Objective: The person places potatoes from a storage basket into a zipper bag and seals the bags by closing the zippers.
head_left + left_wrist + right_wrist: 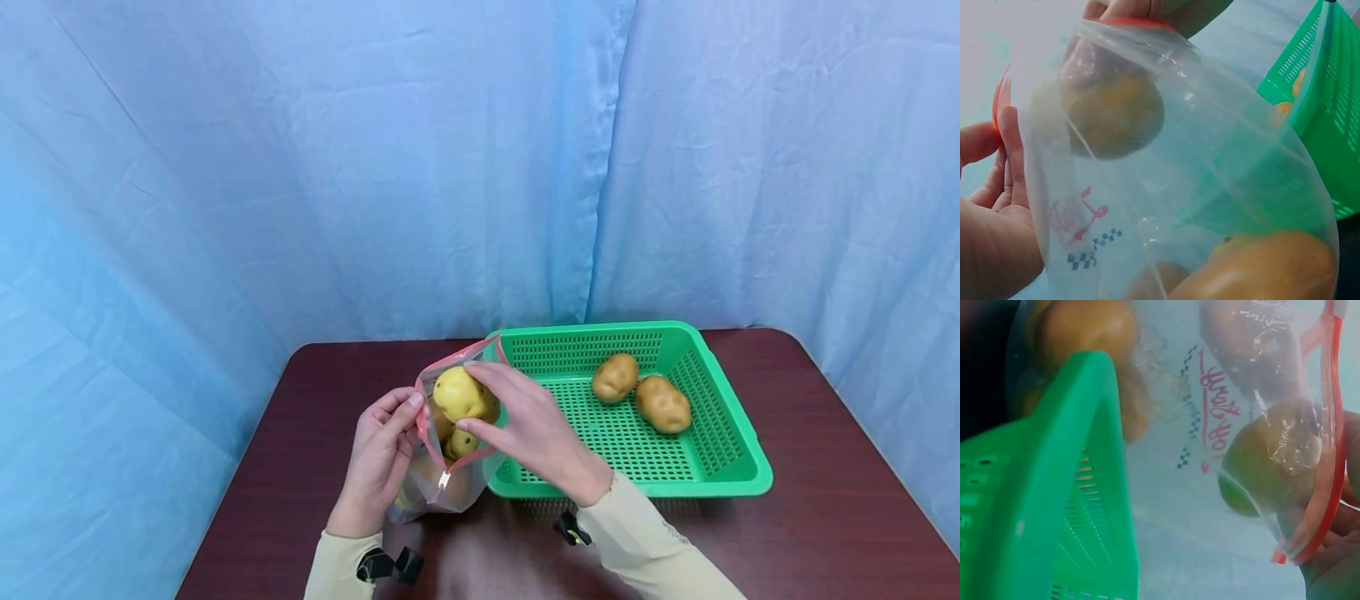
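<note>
A clear zip bag point(459, 493) with a red zipper rim stands upright on the table, its mouth spread wide. My left hand point(377, 462) pinches the left side of that rim between thumb and fingers. With thumb and fingertips my right hand point(536, 427) holds a yellow potato point(456, 393) inside the bag's mouth. Through the plastic in the left wrist view the held potato point(1113, 115) hangs above other potatoes point(1260, 269) at the bottom. The right wrist view shows the red rim point(1334, 456) close to the right hand's fingers.
A green perforated basket point(731, 400) stands right of the bag, its left end against or just behind it. Two brown potatoes point(615, 377) lie inside at the right. The dark wooden table point(300, 433) is backed by blue curtains point(450, 167).
</note>
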Tool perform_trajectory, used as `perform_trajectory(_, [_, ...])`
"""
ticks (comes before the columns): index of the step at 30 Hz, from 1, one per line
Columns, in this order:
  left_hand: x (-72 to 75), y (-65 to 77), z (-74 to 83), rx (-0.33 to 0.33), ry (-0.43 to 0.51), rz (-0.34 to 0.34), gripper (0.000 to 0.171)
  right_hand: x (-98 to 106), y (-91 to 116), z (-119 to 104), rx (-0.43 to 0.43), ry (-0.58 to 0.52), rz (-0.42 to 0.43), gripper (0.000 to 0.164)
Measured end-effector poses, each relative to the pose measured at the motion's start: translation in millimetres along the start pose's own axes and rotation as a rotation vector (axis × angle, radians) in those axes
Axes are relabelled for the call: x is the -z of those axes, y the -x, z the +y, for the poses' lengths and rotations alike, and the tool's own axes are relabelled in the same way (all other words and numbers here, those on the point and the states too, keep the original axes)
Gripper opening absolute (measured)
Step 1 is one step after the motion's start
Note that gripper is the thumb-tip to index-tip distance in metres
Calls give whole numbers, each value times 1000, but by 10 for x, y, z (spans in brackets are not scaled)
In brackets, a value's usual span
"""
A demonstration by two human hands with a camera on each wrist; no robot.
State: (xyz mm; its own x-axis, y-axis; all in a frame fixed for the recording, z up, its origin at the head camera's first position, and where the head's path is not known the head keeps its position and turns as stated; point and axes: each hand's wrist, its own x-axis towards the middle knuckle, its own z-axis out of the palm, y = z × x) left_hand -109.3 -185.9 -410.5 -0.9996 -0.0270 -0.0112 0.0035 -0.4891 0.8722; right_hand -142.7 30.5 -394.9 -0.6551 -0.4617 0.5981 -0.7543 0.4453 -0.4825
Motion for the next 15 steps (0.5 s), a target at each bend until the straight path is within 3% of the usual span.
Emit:
perform_trajectory(10, [-9,-16,12,-22,6,0,13,-46,-137,8,-55,59,-152,65])
perform_trajectory(15, [-14,-6,25,-31,19,7,13,-95,-149,31,-36,134,-189,61])
